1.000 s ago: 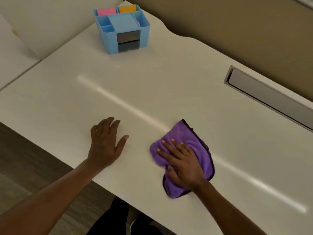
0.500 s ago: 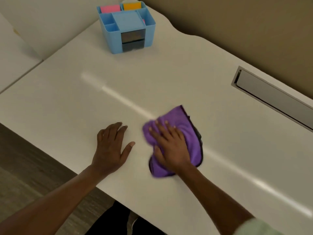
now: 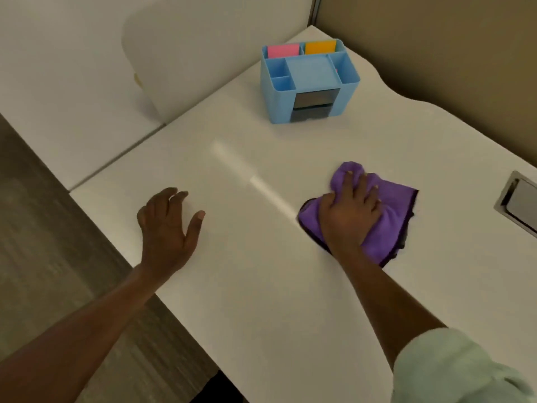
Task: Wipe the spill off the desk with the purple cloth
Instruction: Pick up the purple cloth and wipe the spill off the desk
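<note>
The purple cloth [image 3: 389, 219] lies bunched on the white desk [image 3: 261, 286], right of centre. My right hand [image 3: 350, 215] presses down on top of it, fingers curled into the fabric. My left hand [image 3: 168, 225] rests flat on the desk near its front edge, fingers spread, holding nothing. No spill shows on the desk surface; a bright streak of reflected light runs diagonally across it.
A blue desk organiser [image 3: 309, 80] with pink and orange notes stands at the back of the desk. A metal cable tray [image 3: 520, 205] is set into the desk at the right. A second white surface [image 3: 72, 117] adjoins on the left. Floor lies below left.
My right hand has slid the purple cloth away from me and to the right, farther from my left hand. The view has shifted left; the left hand stays planted.
</note>
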### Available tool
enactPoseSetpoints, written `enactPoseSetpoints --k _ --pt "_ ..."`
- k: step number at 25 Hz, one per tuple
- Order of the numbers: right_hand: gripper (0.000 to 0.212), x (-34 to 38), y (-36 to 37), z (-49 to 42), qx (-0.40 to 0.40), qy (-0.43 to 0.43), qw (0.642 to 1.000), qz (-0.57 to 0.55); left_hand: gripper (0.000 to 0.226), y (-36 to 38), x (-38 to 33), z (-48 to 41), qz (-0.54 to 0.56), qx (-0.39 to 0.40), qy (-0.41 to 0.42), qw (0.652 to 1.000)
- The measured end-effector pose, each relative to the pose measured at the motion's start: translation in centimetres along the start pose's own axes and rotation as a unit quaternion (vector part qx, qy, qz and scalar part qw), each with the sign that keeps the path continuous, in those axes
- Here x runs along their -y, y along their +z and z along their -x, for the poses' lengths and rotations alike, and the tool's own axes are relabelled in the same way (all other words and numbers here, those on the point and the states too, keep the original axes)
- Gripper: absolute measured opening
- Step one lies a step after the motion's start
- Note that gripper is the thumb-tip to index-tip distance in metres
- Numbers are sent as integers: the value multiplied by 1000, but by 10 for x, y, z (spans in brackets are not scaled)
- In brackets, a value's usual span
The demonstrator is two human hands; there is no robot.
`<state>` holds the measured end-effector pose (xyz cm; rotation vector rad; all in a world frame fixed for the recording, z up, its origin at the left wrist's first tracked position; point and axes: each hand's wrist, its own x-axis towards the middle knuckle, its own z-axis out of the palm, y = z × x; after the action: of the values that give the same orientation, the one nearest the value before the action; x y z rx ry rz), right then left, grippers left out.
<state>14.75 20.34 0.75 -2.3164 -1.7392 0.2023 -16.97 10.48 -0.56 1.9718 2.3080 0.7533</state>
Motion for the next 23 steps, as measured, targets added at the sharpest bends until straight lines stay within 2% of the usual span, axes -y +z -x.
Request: enactPoseSetpoints --k 1,3,4,5,7,10,13,15,18,21,23 --pt "66 19 8 25 19 -110 994 18 57 -2 18 -12 -13 -11 -20 1000" --pt "64 32 16 69 84 -323 942 34 59 -1 43 -27 -22 -27 -47 998" --pt "63 35 19 72 102 -387 916 29 60 1 48 -29 -23 -33 -56 998" --pt "62 43 21 61 112 -414 903 14 60 3 52 -30 -26 -36 -60 997" --pt "61 78 30 32 109 -381 918 1 60 7 52 -29 -26 -42 -58 997" --pt "64 170 48 1 108 -313 944 -1 61 6 53 -28 -15 -55 -69 996" --pt "64 245 68 -12 128 -310 942 -15 68 6 54 -28 -5 -61 -80 995" --pt "62 267 73 2 150 -363 919 -18 71 4 51 -31 12 -74 -107 991" --pt "60 230 64 55 176 -515 839 -19 70 -7 47 -30 60 -114 -159 979" --pt "65 116 43 88 192 -619 762 -6 72 -12 40 -17 94 -161 -214 959" --pt "67 56 23 70 202 -656 727 0 72 -10 35 -14 91 -157 -220 958"
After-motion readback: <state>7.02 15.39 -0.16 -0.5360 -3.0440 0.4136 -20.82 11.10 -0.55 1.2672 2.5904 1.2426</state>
